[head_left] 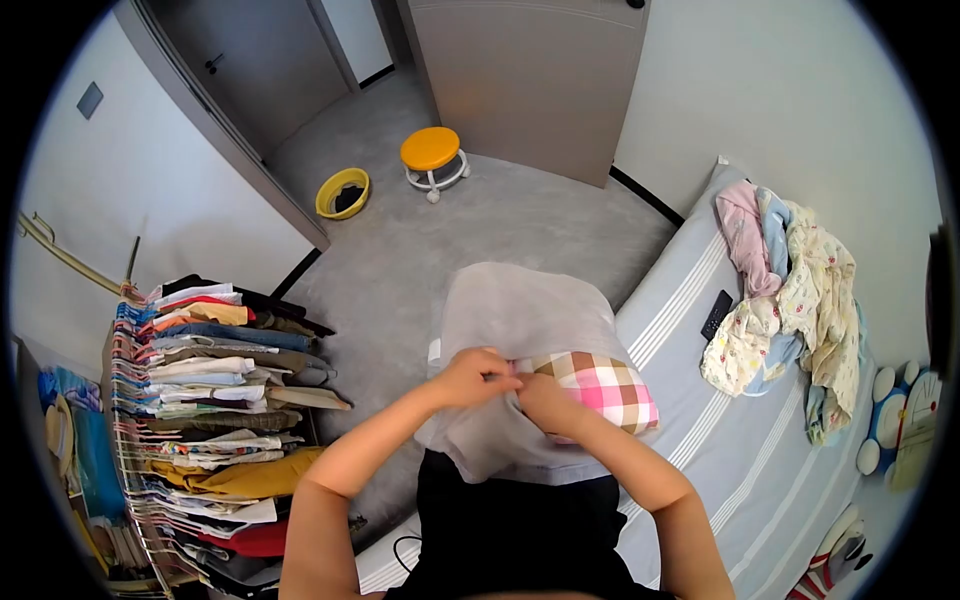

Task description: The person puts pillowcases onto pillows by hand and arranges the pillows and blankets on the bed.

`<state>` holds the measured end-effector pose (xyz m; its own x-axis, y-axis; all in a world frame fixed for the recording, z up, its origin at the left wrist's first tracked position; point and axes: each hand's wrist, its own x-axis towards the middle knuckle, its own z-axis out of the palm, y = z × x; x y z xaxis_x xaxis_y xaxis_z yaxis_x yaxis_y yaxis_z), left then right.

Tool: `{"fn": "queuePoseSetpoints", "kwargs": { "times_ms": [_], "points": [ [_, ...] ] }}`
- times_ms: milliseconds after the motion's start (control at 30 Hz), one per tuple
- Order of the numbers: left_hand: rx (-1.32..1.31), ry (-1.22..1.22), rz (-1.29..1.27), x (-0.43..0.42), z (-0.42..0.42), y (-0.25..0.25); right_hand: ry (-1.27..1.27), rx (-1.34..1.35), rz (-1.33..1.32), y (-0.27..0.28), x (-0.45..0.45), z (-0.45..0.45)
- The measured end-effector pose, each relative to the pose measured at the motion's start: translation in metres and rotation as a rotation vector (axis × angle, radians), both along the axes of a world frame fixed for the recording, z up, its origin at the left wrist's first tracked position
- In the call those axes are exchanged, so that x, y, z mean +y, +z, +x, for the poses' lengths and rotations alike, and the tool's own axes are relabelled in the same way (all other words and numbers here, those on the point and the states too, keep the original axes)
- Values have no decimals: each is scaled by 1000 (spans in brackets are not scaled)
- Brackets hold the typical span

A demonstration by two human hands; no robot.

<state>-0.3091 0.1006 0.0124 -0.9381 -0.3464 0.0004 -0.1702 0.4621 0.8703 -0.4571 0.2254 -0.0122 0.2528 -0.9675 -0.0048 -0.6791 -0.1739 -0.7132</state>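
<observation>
Across my lap lies a sheer grey fabric cover (530,300), rumpled, with a small white tag on its left edge. At its right side shows a pink, brown and white checked cloth (597,390), soft and bulging, partly under or inside the grey fabric. My left hand (475,378) is closed in a pinch over the middle of the grey fabric; what its fingertips hold is too small to tell. My right hand (548,402) meets it there, fingers closed on the grey fabric's edge beside the checked cloth. The fingertips of both hands almost touch.
I sit on a bed with a striped blue-grey sheet (690,420). On it lie a black remote (716,314) and a heap of printed clothes (790,290). A packed clothes rack (220,400) stands left. Ahead are a yellow stool (431,149) and a yellow basin (325,195).
</observation>
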Motion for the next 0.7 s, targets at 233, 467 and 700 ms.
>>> {"fn": "queuePoseSetpoints", "kwargs": {
  "times_ms": [233, 467, 700],
  "points": [
    [-165, 248, 780, -34, 54, -80, -51, -10, -289, 33, 44, -61],
    [-269, 139, 499, -16, 38, -44, -441, 193, -138, 5, 96, -113],
    [-267, -391, -291, 85, -35, 35, -433, 100, 67, 50, 61, -74]
  ]
}}
